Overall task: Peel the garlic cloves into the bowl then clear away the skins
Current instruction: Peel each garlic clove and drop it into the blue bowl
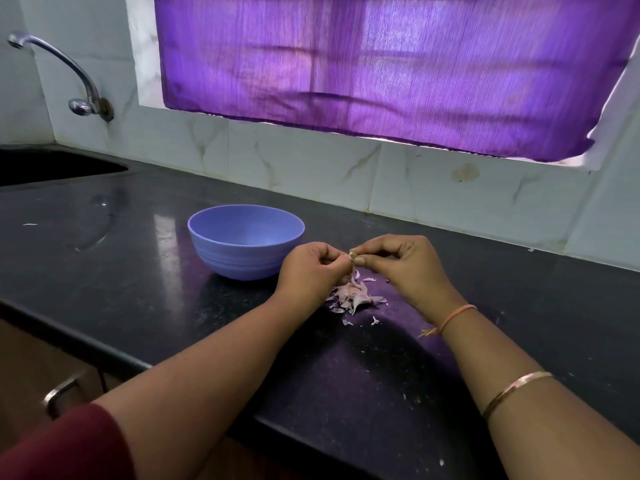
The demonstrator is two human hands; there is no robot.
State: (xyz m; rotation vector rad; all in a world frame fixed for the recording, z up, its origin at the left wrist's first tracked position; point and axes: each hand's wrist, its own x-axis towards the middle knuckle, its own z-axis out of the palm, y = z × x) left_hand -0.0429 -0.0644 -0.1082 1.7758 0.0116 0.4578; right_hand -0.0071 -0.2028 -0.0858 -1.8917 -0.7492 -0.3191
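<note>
Closest to me are the two forearms of the person, reaching over the dark counter [138, 271]; the right one wears a thin bangle [516, 389].

A little further, to the right of the bowl [242, 258] and nearer than it, a small heap of pinkish skins [353, 296] lies on the counter, with some loose flakes around it. There are thicker pieces in the heap which may be unpeeled cloves, but I cannot say for sure.

Just above this heap the hands meet. The left hand [311, 268] and the right hand [405, 265] both have curled fingers, and their fingertips pinch one small clove [353, 255] between them, beside the right rim of the bowl. I judge the person is pulling its skin off.

The bowl stands upright. The part of the inside that I see shows no cloves, but its bottom is hidden behind the near rim.

So the peeling looks to be in the middle: many skins are off, at least this clove is not finished, and nothing of the skins is cleared away yet.

Far left of the bowl are the sink [52, 168] and the tap [83, 98]; behind it hangs a purple curtain [381, 64].
</note>
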